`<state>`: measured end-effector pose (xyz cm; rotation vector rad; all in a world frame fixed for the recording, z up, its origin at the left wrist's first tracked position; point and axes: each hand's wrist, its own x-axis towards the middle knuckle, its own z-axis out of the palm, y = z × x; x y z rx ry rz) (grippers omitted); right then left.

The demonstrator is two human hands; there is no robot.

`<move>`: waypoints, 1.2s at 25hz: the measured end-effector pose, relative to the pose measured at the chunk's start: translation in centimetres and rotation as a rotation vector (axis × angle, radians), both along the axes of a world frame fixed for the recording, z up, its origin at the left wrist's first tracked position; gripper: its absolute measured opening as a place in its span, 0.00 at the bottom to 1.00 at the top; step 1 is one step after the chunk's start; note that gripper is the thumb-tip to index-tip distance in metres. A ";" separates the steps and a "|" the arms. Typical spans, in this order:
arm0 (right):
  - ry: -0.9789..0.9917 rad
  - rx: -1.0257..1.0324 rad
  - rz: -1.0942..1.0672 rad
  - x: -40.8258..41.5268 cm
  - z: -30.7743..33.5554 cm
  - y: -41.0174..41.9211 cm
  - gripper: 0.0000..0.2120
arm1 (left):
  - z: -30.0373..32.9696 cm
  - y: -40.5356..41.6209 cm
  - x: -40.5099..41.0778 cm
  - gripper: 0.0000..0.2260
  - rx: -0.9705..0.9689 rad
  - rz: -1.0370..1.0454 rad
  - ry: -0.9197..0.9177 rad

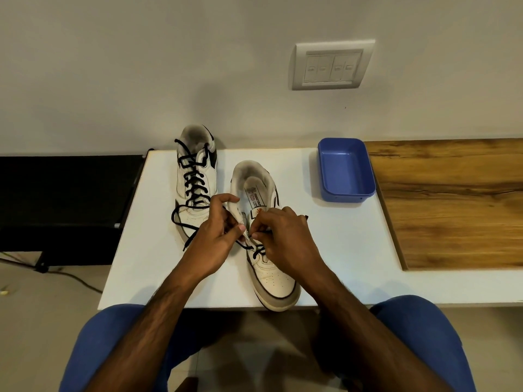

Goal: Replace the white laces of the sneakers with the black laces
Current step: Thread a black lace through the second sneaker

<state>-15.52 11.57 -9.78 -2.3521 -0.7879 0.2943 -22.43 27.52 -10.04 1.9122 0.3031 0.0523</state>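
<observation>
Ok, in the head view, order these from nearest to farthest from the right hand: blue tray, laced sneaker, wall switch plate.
From the right hand:
1. Laced sneaker, to its left on the table.
2. Blue tray, to its right, near the wall.
3. Wall switch plate, up on the wall.

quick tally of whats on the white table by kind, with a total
sneakers: 2, the far sneaker fully laced in black and the near sneaker being laced by the left hand and the right hand
black laces: 2, far lace and near lace
blue plastic tray: 1
total: 5
</observation>
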 end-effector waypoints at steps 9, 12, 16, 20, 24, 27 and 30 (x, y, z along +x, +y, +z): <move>0.249 0.210 -0.048 0.5 0.2 -0.8 0.19 | -0.5 0.8 -0.5 0.23 0.017 -0.074 -0.007; 0.281 0.189 -0.006 0.8 0.7 -1.3 0.17 | -0.6 0.8 -0.7 0.17 0.190 -0.114 0.004; 0.219 0.124 0.014 0.7 0.8 -1.3 0.16 | -1.0 0.9 -0.6 0.10 0.673 -0.266 -0.103; 0.100 0.064 0.036 0.6 0.3 -1.1 0.16 | 0.3 0.7 -0.5 0.09 0.318 -0.120 -0.166; 0.119 0.042 0.039 1.1 0.1 -1.3 0.14 | 3.0 1.5 -0.5 0.12 -0.491 0.236 -0.353; 0.092 0.034 0.038 1.2 -0.1 -1.3 0.11 | 2.5 1.7 -0.8 0.12 -0.146 0.113 -0.122; 0.045 0.015 0.031 1.2 -0.3 -1.3 0.11 | 0.4 0.9 -1.0 0.12 0.420 -0.207 0.053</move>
